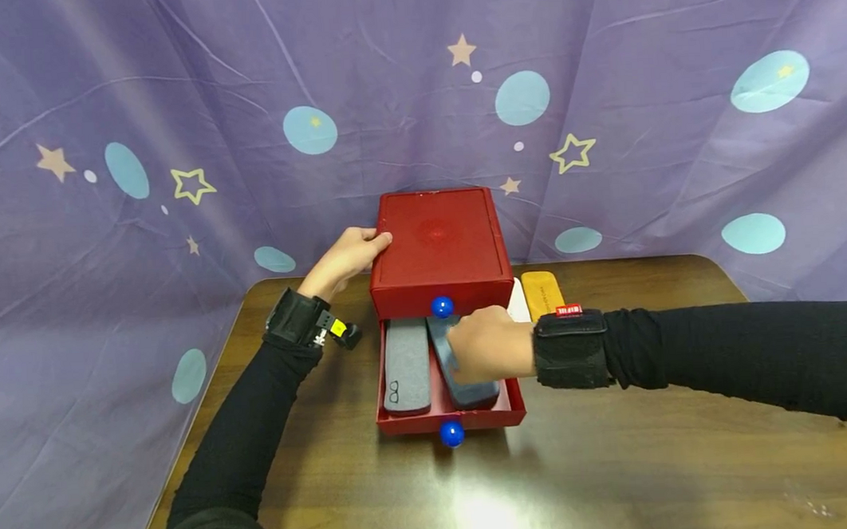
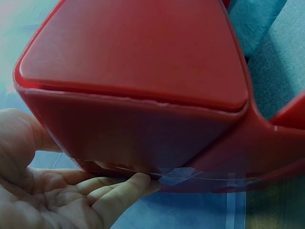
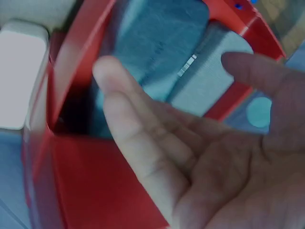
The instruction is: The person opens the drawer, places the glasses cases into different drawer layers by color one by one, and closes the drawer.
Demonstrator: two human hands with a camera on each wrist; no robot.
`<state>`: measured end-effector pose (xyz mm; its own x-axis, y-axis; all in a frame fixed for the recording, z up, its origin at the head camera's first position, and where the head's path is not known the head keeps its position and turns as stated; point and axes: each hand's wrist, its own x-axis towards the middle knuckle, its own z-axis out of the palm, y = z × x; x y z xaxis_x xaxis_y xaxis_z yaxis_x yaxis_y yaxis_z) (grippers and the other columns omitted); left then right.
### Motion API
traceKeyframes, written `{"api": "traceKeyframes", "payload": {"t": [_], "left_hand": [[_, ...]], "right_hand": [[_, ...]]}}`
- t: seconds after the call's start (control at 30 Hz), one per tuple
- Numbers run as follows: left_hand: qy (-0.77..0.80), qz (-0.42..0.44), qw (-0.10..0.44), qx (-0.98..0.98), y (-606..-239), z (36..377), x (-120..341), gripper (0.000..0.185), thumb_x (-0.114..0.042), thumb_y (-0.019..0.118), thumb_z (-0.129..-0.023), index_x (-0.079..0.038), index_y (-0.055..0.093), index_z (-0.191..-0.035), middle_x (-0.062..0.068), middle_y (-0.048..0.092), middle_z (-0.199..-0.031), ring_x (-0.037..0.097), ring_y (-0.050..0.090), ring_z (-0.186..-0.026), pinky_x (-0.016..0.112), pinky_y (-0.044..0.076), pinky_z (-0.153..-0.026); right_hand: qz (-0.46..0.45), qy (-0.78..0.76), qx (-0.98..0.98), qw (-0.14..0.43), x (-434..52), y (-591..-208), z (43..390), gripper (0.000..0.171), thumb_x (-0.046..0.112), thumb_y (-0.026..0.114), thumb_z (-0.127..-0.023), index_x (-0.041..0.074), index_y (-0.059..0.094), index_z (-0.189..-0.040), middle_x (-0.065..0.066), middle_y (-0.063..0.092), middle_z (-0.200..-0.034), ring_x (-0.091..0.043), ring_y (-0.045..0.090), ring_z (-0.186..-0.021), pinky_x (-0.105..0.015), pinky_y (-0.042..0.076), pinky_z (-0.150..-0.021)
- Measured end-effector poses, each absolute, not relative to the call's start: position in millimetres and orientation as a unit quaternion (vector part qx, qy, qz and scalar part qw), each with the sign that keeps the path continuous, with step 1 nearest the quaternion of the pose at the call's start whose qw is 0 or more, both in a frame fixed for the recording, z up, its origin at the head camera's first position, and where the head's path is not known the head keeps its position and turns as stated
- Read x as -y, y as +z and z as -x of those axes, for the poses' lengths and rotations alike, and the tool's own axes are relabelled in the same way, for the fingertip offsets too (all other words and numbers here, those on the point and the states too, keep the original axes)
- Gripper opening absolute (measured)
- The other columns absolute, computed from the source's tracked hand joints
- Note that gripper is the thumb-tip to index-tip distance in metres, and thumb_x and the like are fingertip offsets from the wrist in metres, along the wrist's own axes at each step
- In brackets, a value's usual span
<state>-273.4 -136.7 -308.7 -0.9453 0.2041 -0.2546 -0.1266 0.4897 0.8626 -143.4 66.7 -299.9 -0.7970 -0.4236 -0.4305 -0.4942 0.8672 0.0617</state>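
Purple starry cloth backs the table (image 1: pixel 621 462); left hand (image 1: pixel 344 257) braces the red box (image 1: pixel 437 244), its grip flat and holding nothing. Right hand (image 1: pixel 485 345), fingers spread loose, hovers over the grey case (image 1: pixel 465 378) in the open drawer (image 1: pixel 517 410); a nudge might jam it askew.

Two grey fabric cases (image 1: pixel 406 367) filling open red drawer (image 1: pixel 515 410); red box top (image 1: pixel 438 244) overhanging at 12 o'clock; bare table (image 1: pixel 621 462) lying free toward 6.

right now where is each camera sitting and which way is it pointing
Head: on the person's head, looking forward and down at the red drawer box on the table; both forearms, left hand and right hand show.
Left wrist: beside the box's corner, facing its wall; palm and fingers touch it.
Right wrist: above the open drawer, facing the grey cases; open palm shows.
All three views share the red box.
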Motion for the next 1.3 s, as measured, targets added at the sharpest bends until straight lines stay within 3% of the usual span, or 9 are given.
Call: {"api": "traceKeyframes", "payload": {"t": [0.1,0.23,0.43,0.67,0.77,0.87,1.0,1.23,1.3], "left_hand": [[0.500,-0.023,0.165,-0.850,-308,274,136,0.051,-0.029,0.047,-0.108,-0.002,0.047,-0.151,0.018,0.066,-0.125,0.012,0.065,-0.091,0.028,0.055,-0.090],[0.501,-0.022,0.161,-0.850,-309,274,136,0.051,-0.029,0.048,-0.108,-0.001,0.047,-0.151,0.016,0.066,-0.122,0.010,0.064,-0.088,0.033,0.054,-0.097],[0.501,-0.021,0.160,-0.850,-309,275,136,0.051,-0.029,0.048,-0.108,-0.001,0.046,-0.151,0.015,0.066,-0.119,0.009,0.062,-0.085,0.033,0.053,-0.098],[0.500,-0.020,0.165,-0.850,-309,276,136,0.052,-0.029,0.048,-0.108,-0.002,0.046,-0.152,0.016,0.066,-0.123,0.010,0.063,-0.088,0.035,0.053,-0.101],[0.502,-0.022,0.163,-0.849,-310,276,136,0.051,-0.029,0.048,-0.108,-0.002,0.047,-0.151,0.009,0.068,-0.112,0.007,0.062,-0.084,0.035,0.053,-0.100],[0.514,-0.024,0.164,-0.841,-310,275,137,0.046,-0.028,0.048,-0.108,0.000,0.054,-0.144,-0.002,0.060,-0.079,0.005,0.057,-0.069,0.032,0.054,-0.094],[0.535,-0.028,0.172,-0.827,-312,275,137,0.039,-0.026,0.047,-0.109,0.001,0.060,-0.134,-0.008,0.039,-0.055,0.006,0.049,-0.057,0.027,0.054,-0.087],[0.542,-0.031,0.168,-0.823,-311,274,137,0.036,-0.025,0.047,-0.108,0.002,0.061,-0.127,-0.009,0.036,-0.054,0.005,0.045,-0.055,0.021,0.053,-0.079],[0.542,-0.034,0.168,-0.823,-311,274,137,0.036,-0.025,0.047,-0.108,0.002,0.061,-0.128,-0.009,0.043,-0.057,0.005,0.049,-0.057,0.022,0.053,-0.080]], "right_hand": [[0.267,0.106,-0.939,0.191,-69,-292,137,0.033,0.038,0.072,-0.091,0.012,0.062,-0.072,0.001,0.052,-0.062,-0.016,0.050,-0.059,-0.031,0.050,-0.055],[0.302,0.105,-0.935,0.153,-76,-284,126,0.030,0.039,0.074,-0.089,0.010,0.067,-0.086,0.001,0.056,-0.064,-0.016,0.053,-0.059,-0.032,0.054,-0.055],[0.365,0.109,-0.924,0.036,-87,-288,105,0.040,0.041,0.078,-0.087,0.008,0.070,-0.109,-0.004,0.066,-0.077,-0.019,0.064,-0.066,-0.034,0.057,-0.054],[0.446,0.103,-0.882,-0.113,-94,-302,85,0.050,0.041,0.082,-0.083,0.009,0.070,-0.119,-0.005,0.069,-0.088,-0.018,0.068,-0.077,-0.030,0.058,-0.062],[0.483,0.094,-0.848,-0.195,-96,-311,81,0.044,0.034,0.082,-0.083,0.009,0.071,-0.117,-0.003,0.068,-0.090,-0.016,0.066,-0.076,-0.028,0.057,-0.068],[0.510,0.103,-0.816,-0.252,-98,-319,77,0.041,0.027,0.083,-0.082,0.009,0.070,-0.115,-0.004,0.069,-0.097,-0.017,0.065,-0.081,-0.028,0.057,-0.075],[0.542,0.138,-0.782,-0.274,-101,-327,72,0.046,0.028,0.082,-0.081,0.010,0.066,-0.120,-0.007,0.069,-0.113,-0.021,0.067,-0.099,-0.032,0.057,-0.089],[0.608,0.200,-0.716,-0.279,-102,-339,68,0.042,0.033,0.065,-0.094,0.016,0.063,-0.132,-0.006,0.064,-0.132,-0.020,0.061,-0.124,-0.036,0.050,-0.108],[0.621,0.214,-0.699,-0.281,-103,-345,67,0.041,0.035,0.059,-0.097,0.018,0.062,-0.134,-0.005,0.063,-0.136,-0.020,0.058,-0.128,-0.037,0.048,-0.110]]}}
